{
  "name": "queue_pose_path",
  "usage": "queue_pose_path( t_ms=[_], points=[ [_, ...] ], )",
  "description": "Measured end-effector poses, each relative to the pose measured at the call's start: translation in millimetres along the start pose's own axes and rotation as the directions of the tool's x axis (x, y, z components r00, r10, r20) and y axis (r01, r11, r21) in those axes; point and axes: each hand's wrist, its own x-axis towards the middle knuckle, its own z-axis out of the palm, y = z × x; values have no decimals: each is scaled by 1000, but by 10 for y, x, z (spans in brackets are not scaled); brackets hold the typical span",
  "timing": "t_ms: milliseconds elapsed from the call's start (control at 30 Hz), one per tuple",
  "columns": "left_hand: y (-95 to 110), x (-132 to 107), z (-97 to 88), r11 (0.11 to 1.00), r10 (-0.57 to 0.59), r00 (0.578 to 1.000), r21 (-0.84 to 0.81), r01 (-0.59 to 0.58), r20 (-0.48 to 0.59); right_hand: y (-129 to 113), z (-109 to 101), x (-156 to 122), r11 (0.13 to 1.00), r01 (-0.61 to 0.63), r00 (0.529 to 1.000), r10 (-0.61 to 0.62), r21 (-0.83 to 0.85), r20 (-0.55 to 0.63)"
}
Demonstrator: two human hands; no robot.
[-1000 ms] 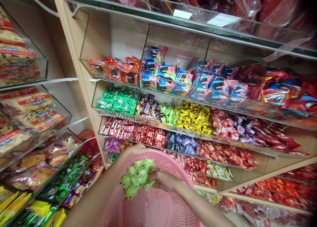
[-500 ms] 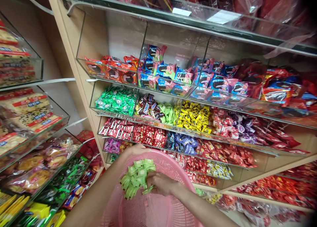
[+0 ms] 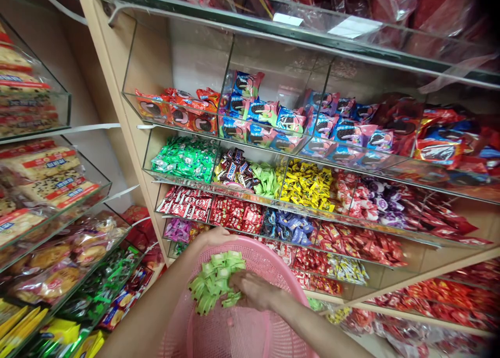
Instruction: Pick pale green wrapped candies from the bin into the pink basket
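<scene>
A pink mesh basket (image 3: 250, 332) sits low in the middle, tipped toward me. My left hand (image 3: 213, 236) grips its far rim, fingers curled over the edge. Inside lies a heap of light green wrapped candies (image 3: 214, 281). My right hand (image 3: 252, 290) rests in the basket with its fingers closed on candies at the heap's right side. Straight ahead, glass shelf bins hold more sweets, among them a bin of similar light green candies (image 3: 265, 178).
A wooden shelf unit (image 3: 113, 87) fills the view, with tilted glass bins of cookie packs (image 3: 265, 116), yellow candies (image 3: 307, 183) and red packets (image 3: 234, 212). Another rack of glass bins with snack packs (image 3: 47, 176) stands at the left.
My right hand has shifted slightly left into the green candy heap and its fingers have closed more. The left hand and basket have barely moved.
</scene>
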Motion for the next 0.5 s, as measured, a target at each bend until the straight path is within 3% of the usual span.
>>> queue_pose_path(
  t_ms=[133, 300, 500],
  points=[
    [41, -33, -6, 1000, -7, 1000, 2, 7, -1, -55, -7, -22, 988, 42, 998, -34, -145, 55],
    [41, -20, 5, 1000, 6, 1000, -3, -6, 20, -166, 52, -50, 939, -57, 988, 102, -339, 117],
    [-45, 61, 38, 999, 37, 999, -1, -37, 17, -194, 75, -13, 921, -133, 990, 138, -367, -12]
  ],
)
